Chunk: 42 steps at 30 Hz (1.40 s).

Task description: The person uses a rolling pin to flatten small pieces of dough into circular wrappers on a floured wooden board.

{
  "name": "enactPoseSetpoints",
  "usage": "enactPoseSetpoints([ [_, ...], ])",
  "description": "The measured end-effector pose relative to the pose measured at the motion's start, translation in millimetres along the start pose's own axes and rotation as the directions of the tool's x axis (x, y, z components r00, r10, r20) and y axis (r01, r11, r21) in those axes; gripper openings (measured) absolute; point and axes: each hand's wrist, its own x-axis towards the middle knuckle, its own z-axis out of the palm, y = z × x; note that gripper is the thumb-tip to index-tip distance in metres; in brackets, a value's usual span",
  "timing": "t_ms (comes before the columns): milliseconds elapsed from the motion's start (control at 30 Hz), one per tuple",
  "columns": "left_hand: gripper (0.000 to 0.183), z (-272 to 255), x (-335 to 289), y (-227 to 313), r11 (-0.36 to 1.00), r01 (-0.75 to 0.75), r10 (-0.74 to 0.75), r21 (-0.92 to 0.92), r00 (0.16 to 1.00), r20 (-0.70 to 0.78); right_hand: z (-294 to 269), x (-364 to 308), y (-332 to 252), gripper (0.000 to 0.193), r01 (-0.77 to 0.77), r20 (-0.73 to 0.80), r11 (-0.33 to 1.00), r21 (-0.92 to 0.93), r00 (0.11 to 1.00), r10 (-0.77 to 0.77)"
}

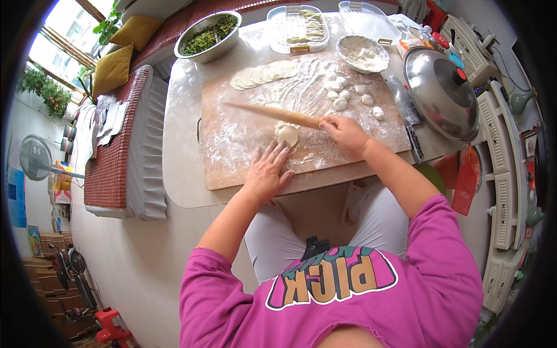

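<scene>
My right hand (347,133) is closed around one end of a wooden rolling pin (272,113), which slants to the left across a floured wooden board (223,174). Just in front of the pin lies a small round of dough (288,136). My left hand (268,170) rests low over the board, fingers stretched out, with the fingertips at the near edge of that round. Farther back on the board, overlapping flat dough wrappers (264,75) form a row. To the right sit several small dough pieces (340,105).
At the back stand a metal bowl (223,52) of chopped green filling, a plastic tray (269,45) holding dumplings, and a bowl (385,65) of flour. A knife (414,142) lies along the board's right edge. Beside it is a large domed lid (444,95).
</scene>
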Motion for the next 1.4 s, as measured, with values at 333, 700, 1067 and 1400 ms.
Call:
enactPoseSetpoints([
  [333,0.073,-9.2,-23.1,-33.9,0.914,0.393,-0.338,0.101,0.876,-0.344,-2.3,-10.9,-4.8,0.04,0.399,0.192,0.689,-0.606,0.913,-0.36],
  [700,0.074,-17.0,-17.7,-59.5,0.892,0.43,-0.432,0.14,0.902,-0.02,9.2,-6.6,17.4,0.054,0.323,0.279,0.736,-0.596,0.942,-0.187],
  [1067,0.075,-13.4,-29.3,-56.2,0.909,0.405,-0.396,0.101,0.913,-0.1,14.3,-31.9,2.5,0.058,0.26,0.237,0.688,-0.678,0.963,-0.131],
  [1400,0.068,-14.1,-27.6,-53.0,0.906,0.392,-0.384,0.159,0.92,-0.077,25.4,-36.5,12.3,0.035,0.408,0.108,0.706,-0.578,0.897,-0.429],
])
